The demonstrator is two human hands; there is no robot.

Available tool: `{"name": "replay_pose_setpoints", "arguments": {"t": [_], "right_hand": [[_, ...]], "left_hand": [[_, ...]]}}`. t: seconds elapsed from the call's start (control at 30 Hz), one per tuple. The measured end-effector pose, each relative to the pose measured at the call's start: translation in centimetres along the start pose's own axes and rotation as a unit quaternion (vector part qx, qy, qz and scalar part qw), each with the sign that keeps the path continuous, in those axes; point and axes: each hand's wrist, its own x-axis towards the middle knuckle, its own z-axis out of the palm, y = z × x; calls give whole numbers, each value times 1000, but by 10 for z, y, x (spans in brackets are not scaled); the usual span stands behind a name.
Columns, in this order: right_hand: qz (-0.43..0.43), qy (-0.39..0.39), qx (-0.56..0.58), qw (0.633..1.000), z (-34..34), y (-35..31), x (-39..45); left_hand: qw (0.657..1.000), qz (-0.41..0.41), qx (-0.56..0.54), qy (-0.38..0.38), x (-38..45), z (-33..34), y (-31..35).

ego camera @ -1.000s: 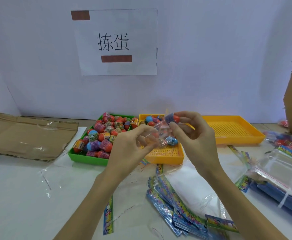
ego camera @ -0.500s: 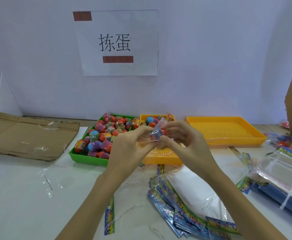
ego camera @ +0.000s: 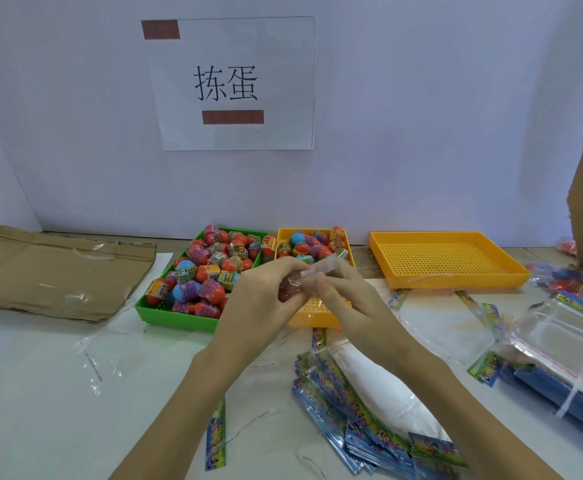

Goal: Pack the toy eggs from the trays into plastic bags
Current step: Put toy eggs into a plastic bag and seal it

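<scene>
Nearest you, printed bag headers (ego camera: pixel 366 420) fan across the table (ego camera: pixel 40 393). Above them your left hand (ego camera: pixel 265 299) and right hand (ego camera: pixel 342 292) meet, both pinching one small clear plastic bag (ego camera: pixel 312 271) with a red toy egg (ego camera: pixel 288 289) inside (partly hidden by fingers). Beyond sit the green tray (ego camera: pixel 175 318), heaped with eggs, and two yellow trays (ego camera: pixel 449 271).
</scene>
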Motion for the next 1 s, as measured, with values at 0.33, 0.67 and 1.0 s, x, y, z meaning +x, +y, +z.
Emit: {"name": "replay_pose_setpoints", "arguments": {"t": [0.33, 0.67, 1.0], "right_hand": [[35, 89, -307, 947, -25, 42, 11], [159, 75, -359, 917, -18, 45, 27], [-78, 243, -107, 961, -17, 3, 15]], "left_hand": [[979, -153, -94, 97, 2, -2, -12], [956, -236, -141, 102, 3, 0, -18], [967, -199, -133, 83, 4, 2, -15]]}}
